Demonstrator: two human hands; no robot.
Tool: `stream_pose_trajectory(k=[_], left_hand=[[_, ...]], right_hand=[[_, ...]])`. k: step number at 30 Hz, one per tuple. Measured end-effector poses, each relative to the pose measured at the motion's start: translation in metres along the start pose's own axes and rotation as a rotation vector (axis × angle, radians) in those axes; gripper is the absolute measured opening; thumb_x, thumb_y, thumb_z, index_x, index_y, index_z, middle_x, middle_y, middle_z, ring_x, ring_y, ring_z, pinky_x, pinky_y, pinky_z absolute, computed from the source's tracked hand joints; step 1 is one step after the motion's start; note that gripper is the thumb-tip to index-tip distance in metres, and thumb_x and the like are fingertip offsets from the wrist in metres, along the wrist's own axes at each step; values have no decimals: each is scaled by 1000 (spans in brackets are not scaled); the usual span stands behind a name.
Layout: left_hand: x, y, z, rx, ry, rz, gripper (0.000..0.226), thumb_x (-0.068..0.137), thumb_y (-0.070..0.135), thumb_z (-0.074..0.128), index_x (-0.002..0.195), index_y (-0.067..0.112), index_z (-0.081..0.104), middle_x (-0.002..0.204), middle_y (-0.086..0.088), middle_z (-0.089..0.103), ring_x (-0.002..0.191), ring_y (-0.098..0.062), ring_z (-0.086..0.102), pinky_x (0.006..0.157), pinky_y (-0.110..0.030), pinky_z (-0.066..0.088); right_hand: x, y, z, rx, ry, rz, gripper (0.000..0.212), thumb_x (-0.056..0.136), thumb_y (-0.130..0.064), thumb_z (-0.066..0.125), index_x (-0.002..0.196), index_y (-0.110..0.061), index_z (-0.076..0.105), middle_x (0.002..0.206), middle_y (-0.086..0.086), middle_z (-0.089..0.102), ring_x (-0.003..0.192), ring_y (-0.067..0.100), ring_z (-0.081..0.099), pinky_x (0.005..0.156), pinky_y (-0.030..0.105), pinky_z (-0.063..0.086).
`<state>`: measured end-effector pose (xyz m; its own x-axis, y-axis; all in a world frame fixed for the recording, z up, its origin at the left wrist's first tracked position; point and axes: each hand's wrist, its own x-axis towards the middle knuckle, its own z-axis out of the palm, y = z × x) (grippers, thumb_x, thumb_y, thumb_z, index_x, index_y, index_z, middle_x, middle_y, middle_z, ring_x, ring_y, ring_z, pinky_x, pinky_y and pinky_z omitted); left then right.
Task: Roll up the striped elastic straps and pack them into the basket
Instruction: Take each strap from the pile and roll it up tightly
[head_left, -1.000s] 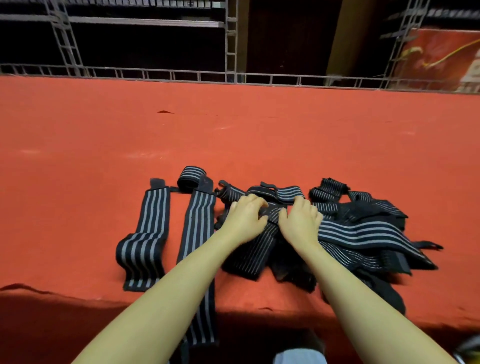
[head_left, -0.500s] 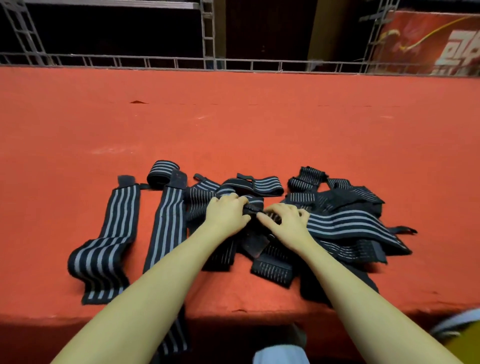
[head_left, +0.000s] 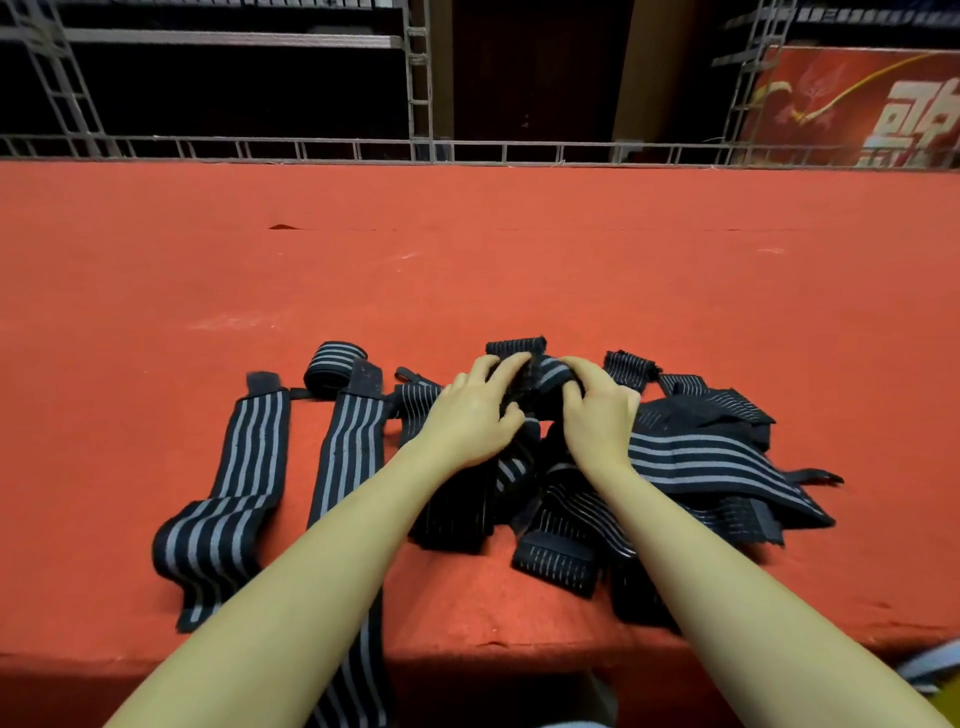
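Compared with half a second ago, I see both hands farther from the near edge and closer together, and the strap between them is now bunched into a thick partial roll rather than lying flat. My left hand (head_left: 470, 415) curls its fingers over the left end of that striped strap (head_left: 540, 376), and my right hand (head_left: 597, 410) wraps its fingers over the right end, so both grips are clamped on it. It is black elastic with grey stripes, held just above the tangled pile of straps (head_left: 691, 457) near the middle of the near edge. Left of the pile, two flat straps (head_left: 249, 467) lie lengthwise, one hanging over the near edge, and a finished roll (head_left: 332, 364) sits at their far ends. The surface (head_left: 467, 260) is covered in red-orange felt. Beyond its far edge runs a metal railing (head_left: 311, 148), with dark shelving behind and a red banner (head_left: 857, 104) at the far right corner.
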<state>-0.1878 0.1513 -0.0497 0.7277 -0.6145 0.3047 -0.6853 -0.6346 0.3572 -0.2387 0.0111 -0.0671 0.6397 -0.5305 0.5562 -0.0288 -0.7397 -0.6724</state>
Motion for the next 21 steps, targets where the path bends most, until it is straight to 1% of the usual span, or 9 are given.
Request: stream_pose_trajectory(k=[2,4,7,10,12,15,17,19,21], left_hand=[[6,8,-4,7,88,-21,66,92,15,39,150,31,12,135,-9,45,107,-35,52,89,-43,43],[12,13,-9,-22,131,-22,72,90,7,37,149,37,7,119,-10,52,96,-36,56,78,-45,46],[21,15,-15,10,153,-22,67,89,4,34,144,39,20,106,-8,52,91,-35,56,73,-42,44],[26,14,-15,108,190,-42,54,88,5,38,137,27,36,106,-8,56,93,-35,56,72,-38,39],[23,12,-12,224,153,-48,41,88,9,42,128,18,45,109,-8,56,97,-34,55,77,-36,36],[14,5,-3,357,197,-91,25,89,15,48,111,9,55,112,-8,51,103,-29,47,78,-34,31],[10,3,-1,369,263,-71,17,84,12,54,98,3,59,120,-11,47,107,-31,43,79,-35,30],[10,0,1,349,291,59,15,72,6,63,86,0,62,118,-15,55,107,-35,50,83,-39,38],[8,-1,-2,318,238,128,15,73,8,61,87,4,58,101,-9,59,96,-32,55,89,-36,35]], right_hand=[[8,-7,-3,56,38,-3,35,92,-3,45,118,-16,66,118,0,67,110,18,58,94,28,21],[13,-11,-5,74,58,-17,36,92,-2,45,118,-15,65,118,1,67,110,19,58,97,30,24],[19,-12,-7,74,64,-11,35,92,-3,45,119,-16,65,116,-2,66,108,17,57,94,27,23],[17,-5,-4,-43,51,-46,32,91,-8,49,115,-19,67,96,-3,58,98,21,54,85,30,24],[10,4,-1,-130,40,-55,27,91,-12,51,110,-18,70,88,-3,48,91,22,52,80,32,24],[0,15,1,-368,-41,-40,20,91,-19,51,97,-16,69,88,0,57,82,24,54,76,35,21],[-4,14,1,-496,-125,4,22,92,-23,46,93,-18,67,86,0,67,79,23,58,73,35,17],[-7,11,0,-487,-127,56,24,92,-22,44,93,-20,68,81,1,71,79,23,60,73,33,15],[-8,9,0,-368,-82,115,26,93,-20,43,95,-21,69,80,-1,70,80,21,59,77,29,14]])
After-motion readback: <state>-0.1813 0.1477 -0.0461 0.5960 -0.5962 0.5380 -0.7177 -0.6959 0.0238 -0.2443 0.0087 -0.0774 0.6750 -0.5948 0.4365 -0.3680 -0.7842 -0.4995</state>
